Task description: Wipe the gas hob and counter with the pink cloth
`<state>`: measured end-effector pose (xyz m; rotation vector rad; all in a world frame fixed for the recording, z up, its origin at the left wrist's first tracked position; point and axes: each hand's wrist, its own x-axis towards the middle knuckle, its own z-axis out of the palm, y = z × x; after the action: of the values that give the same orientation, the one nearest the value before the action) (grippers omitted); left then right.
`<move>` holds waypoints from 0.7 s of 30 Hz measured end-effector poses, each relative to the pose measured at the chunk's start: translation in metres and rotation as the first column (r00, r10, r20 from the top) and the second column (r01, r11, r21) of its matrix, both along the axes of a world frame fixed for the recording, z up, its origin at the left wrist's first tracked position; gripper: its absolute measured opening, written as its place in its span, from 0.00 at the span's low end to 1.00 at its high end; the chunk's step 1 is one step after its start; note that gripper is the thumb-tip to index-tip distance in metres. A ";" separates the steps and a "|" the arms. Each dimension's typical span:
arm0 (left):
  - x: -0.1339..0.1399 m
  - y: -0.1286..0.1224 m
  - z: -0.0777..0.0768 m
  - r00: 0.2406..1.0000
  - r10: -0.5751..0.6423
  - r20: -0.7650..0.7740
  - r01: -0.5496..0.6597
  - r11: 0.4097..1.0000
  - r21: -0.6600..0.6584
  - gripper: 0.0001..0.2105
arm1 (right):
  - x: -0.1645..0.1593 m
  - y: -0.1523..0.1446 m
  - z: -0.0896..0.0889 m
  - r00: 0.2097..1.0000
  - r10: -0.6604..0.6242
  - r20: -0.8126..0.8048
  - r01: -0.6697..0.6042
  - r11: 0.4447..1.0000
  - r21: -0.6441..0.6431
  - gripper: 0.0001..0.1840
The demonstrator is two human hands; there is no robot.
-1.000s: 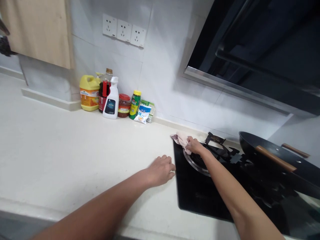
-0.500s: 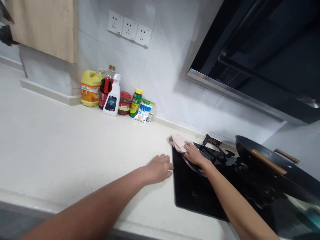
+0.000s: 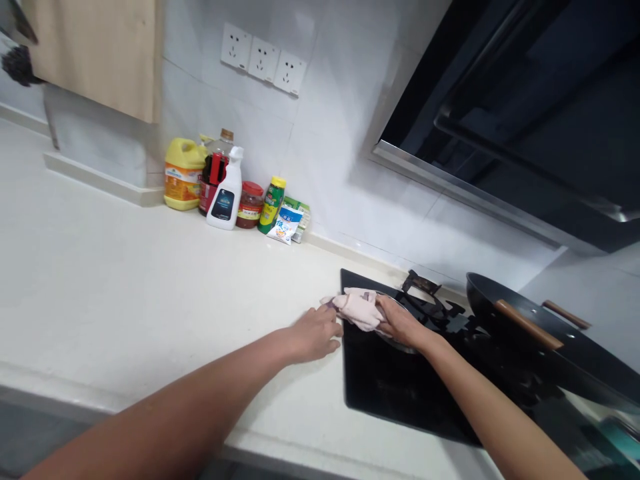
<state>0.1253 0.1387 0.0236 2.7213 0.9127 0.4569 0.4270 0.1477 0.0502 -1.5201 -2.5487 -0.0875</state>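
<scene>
My right hand (image 3: 399,321) grips a crumpled pale pink cloth (image 3: 361,311) over the left side of the black glass cooktop (image 3: 390,387). Beneath the cloth and hand, a round metal burner ring (image 3: 404,347) shows in part. My left hand (image 3: 316,333) rests on the white counter at the cooktop's left edge, its fingers bent and a little apart, with nothing seen in them. One end of the cloth reaches close to those fingertips; whether they touch I cannot tell.
A dark wok (image 3: 530,327) with wooden handles stands on the cooktop's right, by a black pan support (image 3: 423,283). Along the wall are a yellow jug (image 3: 184,175), a white spray bottle (image 3: 226,197), a red-lidded jar (image 3: 249,205) and a green shaker (image 3: 272,205). The range hood (image 3: 500,120) hangs above.
My right hand has drawn the cloth toward me, from the cooktop's back left corner onto the burner area. The left hand has stayed nearly in place.
</scene>
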 end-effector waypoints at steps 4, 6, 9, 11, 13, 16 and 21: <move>-0.002 0.001 -0.002 1.000 -0.019 0.011 0.019 1.000 -0.012 0.12 | -0.006 0.024 0.003 0.990 -0.120 0.068 0.123 0.991 -0.046 0.22; -0.003 0.002 -0.004 0.999 -0.035 0.022 0.035 0.999 -0.008 0.12 | -0.007 0.040 0.001 0.976 -0.199 0.090 0.204 0.978 -0.051 0.21; -0.004 0.004 -0.005 0.998 -0.040 0.044 0.041 0.999 -0.010 0.12 | -0.005 0.069 -0.003 0.955 -0.288 0.077 0.292 0.955 -0.056 0.24; -0.005 0.005 -0.004 0.998 -0.037 0.058 0.038 0.999 -0.015 0.12 | -0.001 0.087 -0.003 0.934 -0.351 0.073 0.356 0.932 -0.072 0.26; -0.005 0.005 -0.003 0.997 -0.039 0.062 0.040 0.999 -0.018 0.12 | 0.005 0.101 -0.002 0.905 -0.419 0.076 0.425 0.901 -0.090 0.28; -0.005 0.005 -0.002 0.997 -0.047 0.062 0.049 0.999 -0.025 0.12 | 0.017 0.113 0.001 0.849 -0.520 0.093 0.528 0.843 -0.107 0.30; -0.005 0.005 -0.003 0.997 -0.047 0.065 0.048 0.999 -0.021 0.11 | 0.042 0.123 0.005 0.754 -0.642 0.141 0.657 0.742 -0.133 0.32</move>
<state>0.1202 0.1437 0.0205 2.6845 0.8295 0.5190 0.4689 0.2711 0.0554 -2.4668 -1.9806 -0.0151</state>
